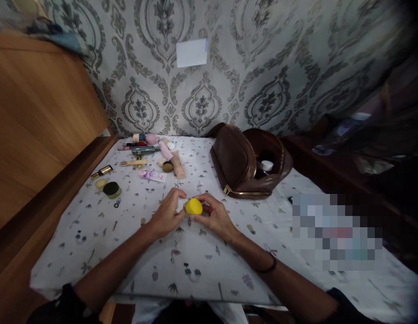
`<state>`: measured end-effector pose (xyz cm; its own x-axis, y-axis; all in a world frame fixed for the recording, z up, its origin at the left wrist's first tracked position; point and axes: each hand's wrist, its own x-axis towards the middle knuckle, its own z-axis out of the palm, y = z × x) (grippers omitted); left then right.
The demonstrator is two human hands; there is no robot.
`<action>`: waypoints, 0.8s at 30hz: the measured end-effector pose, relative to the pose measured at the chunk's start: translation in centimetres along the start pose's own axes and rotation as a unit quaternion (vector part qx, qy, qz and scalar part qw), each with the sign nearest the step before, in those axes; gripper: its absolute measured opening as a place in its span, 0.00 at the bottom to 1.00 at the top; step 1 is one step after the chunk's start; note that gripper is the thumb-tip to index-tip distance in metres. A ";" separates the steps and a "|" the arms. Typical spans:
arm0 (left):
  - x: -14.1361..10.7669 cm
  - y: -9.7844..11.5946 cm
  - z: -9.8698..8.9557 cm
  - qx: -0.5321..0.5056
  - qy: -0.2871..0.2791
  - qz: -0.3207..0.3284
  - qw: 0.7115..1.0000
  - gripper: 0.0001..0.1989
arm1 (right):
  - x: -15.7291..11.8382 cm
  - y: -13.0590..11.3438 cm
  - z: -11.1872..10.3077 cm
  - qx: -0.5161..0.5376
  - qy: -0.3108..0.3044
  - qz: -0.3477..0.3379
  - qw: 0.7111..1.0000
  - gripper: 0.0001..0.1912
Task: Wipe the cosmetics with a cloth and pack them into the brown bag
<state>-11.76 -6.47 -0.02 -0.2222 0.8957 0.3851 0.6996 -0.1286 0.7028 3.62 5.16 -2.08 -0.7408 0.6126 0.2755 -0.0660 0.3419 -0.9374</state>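
A small jar with a yellow lid [194, 206] is held up over the middle of the cloth-covered table, lid tilted toward me. My right hand [217, 217] grips it from the right, thumb below and fingers above. From the left, my left hand [169, 212] has its fingers curled round the jar's other side, where the base is mostly hidden. Beyond my right hand stands a brown zip bag [234, 155], open, with a white-capped container [266, 166] inside. Left of the hands lie a pink-and-white tube [153, 176] and a beige tube [178, 165].
Several cosmetics lie at the back left, among them a dark green bottle [144, 150] and a green round tin [112, 190]. A wooden cabinet [43, 99] borders the left side. A blurred-out item [333, 229] lies at right. A patterned wall [202, 99] rises behind.
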 end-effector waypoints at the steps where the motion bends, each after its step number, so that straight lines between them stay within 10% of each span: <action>1: 0.0 0.1 0.0 -0.008 0.002 0.012 1.000 0.13 | 0.0 0.1 0.1 0.001 -0.004 0.000 1.000 0.18; 15: -0.1 -1.1 -0.2 -0.123 -0.091 -0.036 0.988 0.21 | 0.3 0.4 -0.6 0.037 -0.009 0.039 0.999 0.21; 24: 0.6 -0.9 -0.2 -0.133 -0.032 -0.069 0.988 0.08 | -0.3 0.7 -1.2 0.054 -0.027 0.055 0.997 0.23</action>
<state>-12.63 -5.93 -0.29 -0.2544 0.9364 0.2418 0.4610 -0.1024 0.8815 4.60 6.03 -2.58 -0.7826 0.6014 0.1609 -0.0526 0.1937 -0.9797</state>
